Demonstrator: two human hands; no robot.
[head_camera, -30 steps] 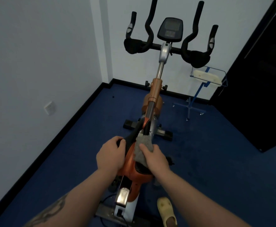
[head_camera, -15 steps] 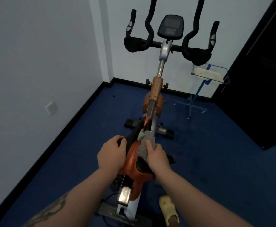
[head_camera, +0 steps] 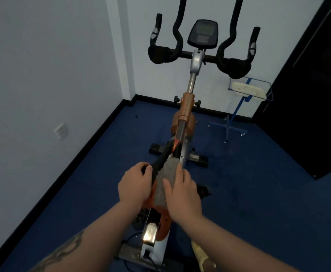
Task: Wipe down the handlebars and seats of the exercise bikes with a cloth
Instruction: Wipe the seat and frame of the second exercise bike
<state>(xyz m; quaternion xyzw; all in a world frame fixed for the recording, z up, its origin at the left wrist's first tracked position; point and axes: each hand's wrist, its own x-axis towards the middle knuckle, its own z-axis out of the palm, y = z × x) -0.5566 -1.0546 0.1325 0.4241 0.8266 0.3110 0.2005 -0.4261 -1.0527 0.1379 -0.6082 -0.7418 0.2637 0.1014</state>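
Grey cloth [head_camera: 165, 182] lies along the top of the orange exercise bike's seat [head_camera: 156, 195], between the two hands. On its left, the left hand [head_camera: 135, 183] curls its fingers around the seat's black edge. On its right, the right hand [head_camera: 182, 195] presses the cloth down with thumb and fingers. Black handlebars [head_camera: 200, 54] stand well beyond them, untouched.

Both hands and the cloth [head_camera: 165, 183] hide most of the seat [head_camera: 156, 167]; handlebar tips [head_camera: 182, 1] run off-frame.
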